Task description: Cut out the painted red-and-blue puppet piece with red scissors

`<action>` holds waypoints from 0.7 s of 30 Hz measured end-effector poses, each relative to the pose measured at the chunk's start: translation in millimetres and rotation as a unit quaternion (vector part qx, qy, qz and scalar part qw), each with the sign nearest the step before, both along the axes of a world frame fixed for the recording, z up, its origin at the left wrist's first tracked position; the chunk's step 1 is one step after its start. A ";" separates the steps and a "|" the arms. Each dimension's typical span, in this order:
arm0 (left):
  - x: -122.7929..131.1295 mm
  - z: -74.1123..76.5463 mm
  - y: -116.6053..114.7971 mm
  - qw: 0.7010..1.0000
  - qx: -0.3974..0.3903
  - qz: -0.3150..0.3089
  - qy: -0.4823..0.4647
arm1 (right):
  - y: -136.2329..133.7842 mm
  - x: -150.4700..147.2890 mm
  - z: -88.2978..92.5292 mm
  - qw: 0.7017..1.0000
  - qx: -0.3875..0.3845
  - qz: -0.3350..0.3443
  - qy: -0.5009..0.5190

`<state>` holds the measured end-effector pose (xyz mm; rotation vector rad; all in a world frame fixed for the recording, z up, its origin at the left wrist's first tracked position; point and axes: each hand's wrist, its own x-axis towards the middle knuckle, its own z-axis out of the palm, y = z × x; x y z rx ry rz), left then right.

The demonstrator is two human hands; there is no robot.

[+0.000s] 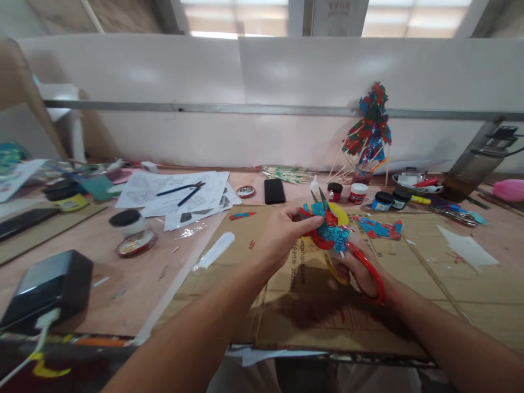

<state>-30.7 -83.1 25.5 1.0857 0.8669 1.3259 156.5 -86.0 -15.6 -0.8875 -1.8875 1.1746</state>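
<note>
Two bare forearms, entering from the bottom edge.
- Left hand (pixel 282 232), centre frame: fingers and thumb pinched on a painted cut-out (pixel 331 232) in blue and red, held above the cardboard sheet (pixel 409 295).
- Right hand (pixel 360 273), just right of centre: closed through the red handles of the scissors (pixel 370 270); the blade tips show above the cut-out.
- Cardboard sheet: printed line running sideways beside the left hand, ending ".com"; the rest is illegible.
- Black box (pixel 49 286), lower left, on the counter (pixel 123 273).
- Black phone (pixel 274 191) and paint jars (pixel 358 192), beyond the hands; jar labels are too small to read.
- Sign (pixel 339 8), top edge: red characters, blurred.
</note>
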 end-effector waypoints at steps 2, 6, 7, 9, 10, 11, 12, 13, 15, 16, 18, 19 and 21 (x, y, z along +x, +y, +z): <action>1.3 -1.6 -0.4 1.000 -0.005 0.006 -0.007 | -1.2 -1.8 -1.1 1.000 -0.015 -0.006 0.011; 1.8 -2.0 -0.7 1.000 -0.011 0.015 -0.010 | -2.8 -3.9 -4.7 0.999 -0.032 -0.011 0.041; 1.6 -1.4 -0.8 1.000 -0.011 0.013 -0.009 | -2.8 -3.8 -5.0 0.998 -0.035 -0.007 0.045; 1.3 0.4 -1.4 1.000 -0.010 0.008 -0.007 | -2.6 -3.1 -5.0 0.998 -0.039 0.000 0.046; 1.2 1.3 -1.7 1.000 -0.009 0.007 -0.006 | -2.5 -2.7 -5.0 0.998 -0.040 0.003 0.043; 1.2 2.1 -2.1 1.000 -0.009 0.006 -0.006 | -2.4 -2.3 -5.4 0.998 -0.038 0.004 0.041; 1.2 2.6 -2.4 1.000 -0.008 0.006 -0.005 | -2.3 -1.9 -6.1 0.998 -0.038 0.004 0.040; 1.3 2.9 -2.6 1.000 -0.008 0.007 -0.005 | -2.1 -1.6 -7.5 0.998 -0.038 0.003 0.040; 1.5 2.9 -2.7 1.000 -0.011 0.008 -0.001 | -1.5 -0.9 -12.0 0.998 -0.042 0.002 0.050; 1.6 2.6 -2.7 1.000 -0.012 0.010 0.001 | -1.0 -0.5 -14.9 0.997 -0.042 0.004 0.057; 1.6 1.9 -2.3 1.000 -0.012 0.012 0.002 | 0.2 0.7 -21.5 0.997 -0.033 0.013 0.065; 1.7 1.5 -2.1 1.000 -0.011 0.012 0.002 | 0.8 1.5 -24.6 0.997 -0.025 0.016 0.066; 1.8 0.8 -1.8 1.000 -0.007 0.013 0.000 | 1.8 3.2 -29.8 0.998 -0.016 0.015 0.059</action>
